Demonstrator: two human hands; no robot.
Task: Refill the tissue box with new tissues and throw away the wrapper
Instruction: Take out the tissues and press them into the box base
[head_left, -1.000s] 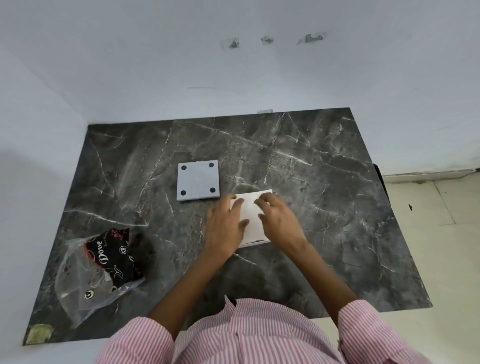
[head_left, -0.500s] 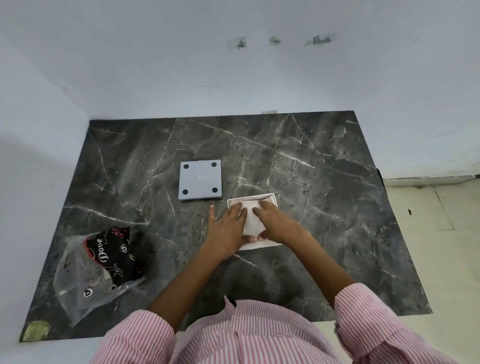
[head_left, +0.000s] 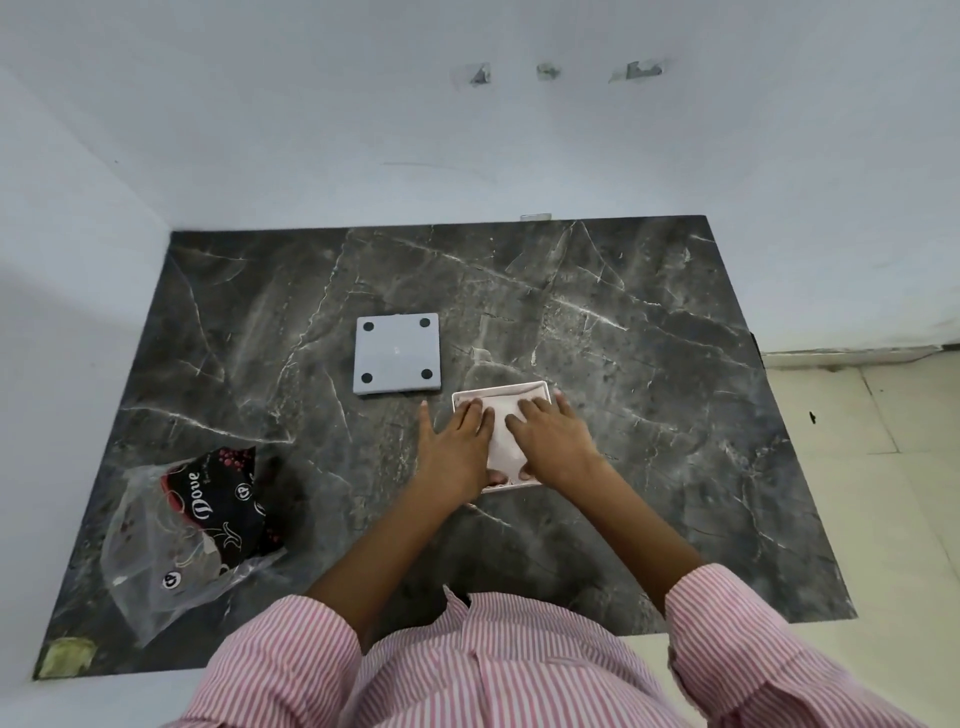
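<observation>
While both hands press flat on the stack of pale white tissues (head_left: 503, 434), the square pinkish-white tissue box (head_left: 524, 387) sits a little right of the centre of the frame, open side up, on the dark grey marble-patterned table top (head_left: 649, 415). The left hand (head_left: 457, 447) lies with its fingers stretched and spread over the left part of the stack; the right hand (head_left: 553, 439) lies the same way over the right part. Neither hand grips anything; the fingers are open and only push down.

I judge the tissues to be soft, light and springy, so they will rise again if the pressure goes away, and they tear easily if pinched. The box looks stiff but light and may slide on the smooth top; it is better to hold it by its side walls.

Just beside the box, toward the upper left, lies the flat grey square lid with four black dots (head_left: 397, 354), apart from the box. At the lower left of the frame rests the clear plastic wrapper with a black printed label (head_left: 192, 535), well apart from the hands. Nothing stands between the box and the lid.
</observation>
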